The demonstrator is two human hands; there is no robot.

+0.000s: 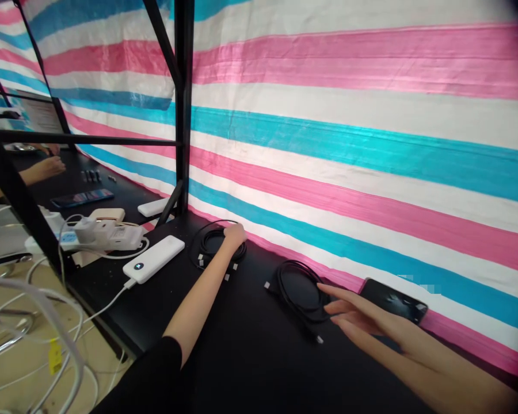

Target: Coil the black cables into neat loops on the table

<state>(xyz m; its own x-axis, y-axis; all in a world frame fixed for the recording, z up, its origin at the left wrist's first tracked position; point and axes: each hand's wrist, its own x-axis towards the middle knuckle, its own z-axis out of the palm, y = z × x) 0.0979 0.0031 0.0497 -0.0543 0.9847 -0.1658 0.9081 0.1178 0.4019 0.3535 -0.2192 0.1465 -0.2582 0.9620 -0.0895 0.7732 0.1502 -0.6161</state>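
My left hand [234, 234] reaches far forward and rests on a coil of black cables [216, 244] near the striped sheet, its fingers curled over the coil. My right hand [354, 319] hovers low over the black table [250, 351] with its fingers stretched out and apart, the fingertips touching or just over a second coil of black cable [300, 290]. A dark phone [392, 300] lies just beyond my right hand against the sheet. A white power bank [153, 259] lies left of the first coil, with a white cable plugged in.
A black metal post [183, 109] stands behind the power bank. White chargers and a power strip [106, 233] sit at the left, with white cables [34, 310] hanging to the floor. Another person's hands [47, 167] work at the far left near a phone [82, 198].
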